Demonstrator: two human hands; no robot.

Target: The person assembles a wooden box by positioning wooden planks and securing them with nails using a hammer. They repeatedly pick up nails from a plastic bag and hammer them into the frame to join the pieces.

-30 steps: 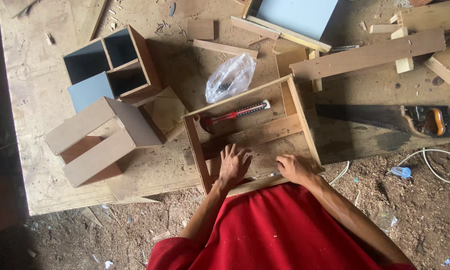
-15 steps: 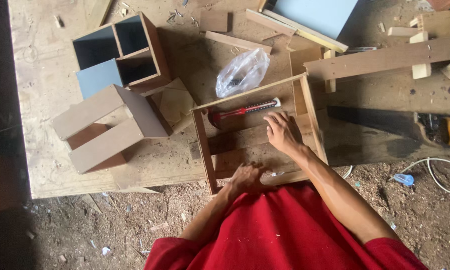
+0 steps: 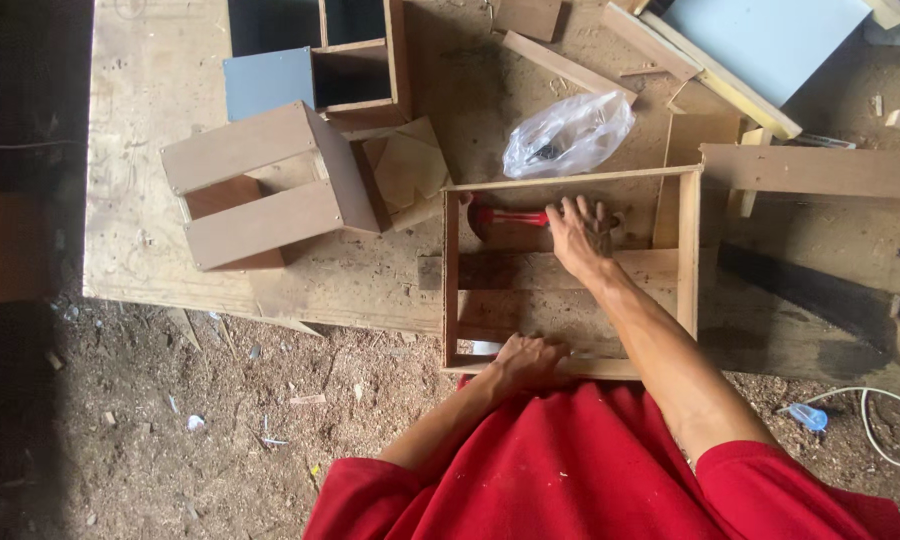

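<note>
On a rough plywood workbench (image 3: 150, 230), the left hand (image 3: 526, 360) curls shut over the near rail of an open rectangular wooden frame (image 3: 686, 250). Inside at the far rail, the right hand (image 3: 578, 232) lies half-open over a red-handled hammer (image 3: 505, 218), fingers not visibly wrapped round it. Lifted from so loose a hold, the hammer could slip and knock the frame.

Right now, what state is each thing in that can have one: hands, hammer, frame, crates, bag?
Right hand: reaching into the frame, fingers on the hammer.
Left hand: resting on the frame's near rail.
Red-handled hammer: lying flat inside the frame.
Wooden frame: flat on the board, open-topped.
Slatted crate: on its side.
Plastic bag: crumpled, something dark inside.
</note>
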